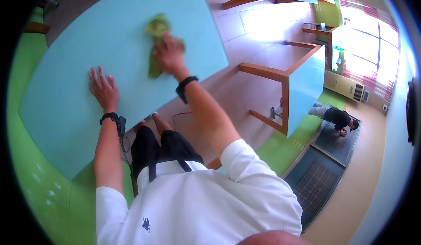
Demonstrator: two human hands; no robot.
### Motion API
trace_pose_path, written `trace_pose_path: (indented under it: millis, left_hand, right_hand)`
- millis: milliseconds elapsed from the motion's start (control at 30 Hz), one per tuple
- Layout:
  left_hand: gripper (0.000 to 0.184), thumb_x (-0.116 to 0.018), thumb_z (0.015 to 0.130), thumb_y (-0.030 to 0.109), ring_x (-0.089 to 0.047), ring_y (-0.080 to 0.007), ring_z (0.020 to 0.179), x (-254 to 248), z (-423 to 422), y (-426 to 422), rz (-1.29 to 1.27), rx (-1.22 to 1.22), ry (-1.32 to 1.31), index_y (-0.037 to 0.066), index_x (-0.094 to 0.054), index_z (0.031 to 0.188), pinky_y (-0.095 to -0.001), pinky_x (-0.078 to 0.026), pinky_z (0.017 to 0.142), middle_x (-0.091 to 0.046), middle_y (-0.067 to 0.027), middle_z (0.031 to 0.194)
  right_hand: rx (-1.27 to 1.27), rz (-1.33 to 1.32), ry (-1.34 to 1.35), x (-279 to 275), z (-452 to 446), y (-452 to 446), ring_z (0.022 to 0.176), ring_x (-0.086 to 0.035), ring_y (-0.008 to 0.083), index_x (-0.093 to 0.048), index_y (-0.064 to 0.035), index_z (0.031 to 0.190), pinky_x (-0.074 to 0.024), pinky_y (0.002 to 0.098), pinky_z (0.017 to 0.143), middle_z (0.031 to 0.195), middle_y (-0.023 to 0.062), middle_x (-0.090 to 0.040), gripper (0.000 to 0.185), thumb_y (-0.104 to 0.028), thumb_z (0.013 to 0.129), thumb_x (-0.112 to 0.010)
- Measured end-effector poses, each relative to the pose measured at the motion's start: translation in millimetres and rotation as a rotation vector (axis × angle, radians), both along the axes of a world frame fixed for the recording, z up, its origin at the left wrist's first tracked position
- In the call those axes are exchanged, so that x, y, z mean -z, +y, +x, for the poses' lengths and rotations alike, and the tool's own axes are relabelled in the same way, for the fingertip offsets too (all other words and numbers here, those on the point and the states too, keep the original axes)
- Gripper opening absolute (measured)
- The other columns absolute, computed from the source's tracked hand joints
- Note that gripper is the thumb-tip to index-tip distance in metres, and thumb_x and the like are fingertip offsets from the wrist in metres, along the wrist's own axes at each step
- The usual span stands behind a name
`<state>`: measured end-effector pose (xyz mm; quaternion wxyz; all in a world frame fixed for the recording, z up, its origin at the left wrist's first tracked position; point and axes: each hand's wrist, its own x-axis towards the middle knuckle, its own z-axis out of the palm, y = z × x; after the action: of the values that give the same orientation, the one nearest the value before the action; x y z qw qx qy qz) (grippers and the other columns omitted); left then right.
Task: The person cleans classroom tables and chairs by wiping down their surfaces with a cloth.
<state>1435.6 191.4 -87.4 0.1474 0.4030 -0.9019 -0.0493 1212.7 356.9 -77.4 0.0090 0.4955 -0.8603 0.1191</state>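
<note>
A light blue tabletop spreads out in front of me. On it lies a crumpled green cloth, partly hidden under my right hand. That hand presses on the cloth, its fingers bent over it and slightly blurred. To the left, my left hand rests flat on the tabletop with its fingers spread and nothing in it. Each wrist has a black band, and a cable hangs from the left one.
Beyond my right arm stands another table with a wooden frame. A person in dark clothing is at a dark green chalkboard. Further tables stand near a bright window. A green wall borders my table's left side.
</note>
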Motion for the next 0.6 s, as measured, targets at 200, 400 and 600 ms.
trace_pose_path:
  millis: [200, 400, 600]
  left_hand:
    - [0.050, -0.043, 0.094, 0.030, -0.029, -0.0295, 0.138, -8, -5, -17, 0.011, -0.024, -0.041, 0.018, -0.036, 0.142, -0.0533, -0.024, 0.109, -0.031, -0.0090, 0.149]
    - [0.050, -0.043, 0.094, 0.030, -0.026, -0.0288, 0.139, -18, -8, -14, 0.028, -0.029, -0.043, 0.017, -0.036, 0.142, -0.0526, -0.022, 0.110, -0.029, -0.0094, 0.150]
    - [0.050, -0.042, 0.094, 0.030, -0.026, -0.0301, 0.140, -23, -8, -11, 0.019, -0.014, -0.029, 0.017, -0.035, 0.142, -0.0524, -0.022, 0.110, -0.029, -0.0106, 0.149]
  right_hand:
    - [0.522, 0.099, -0.075, 0, -128, 108, 0.134, -0.027, 0.0433, -0.026, -0.0039, 0.144, -0.0243, 0.0564, 0.106, 0.144, 0.0286, -0.028, 0.062, -0.041, 0.096, -0.040]
    - [0.694, 0.125, -0.093, -3, -64, 147, 0.141, -0.015, 0.0396, -0.016, -0.0028, 0.147, -0.0107, 0.0516, 0.113, 0.151, 0.0241, -0.017, 0.067, -0.041, 0.097, -0.037]
    - [0.658, 0.182, -0.054, -13, -20, 105, 0.142, -0.011, 0.0363, -0.021, -0.0026, 0.147, -0.0066, 0.0505, 0.114, 0.153, 0.0223, -0.014, 0.065, -0.040, 0.096, -0.038]
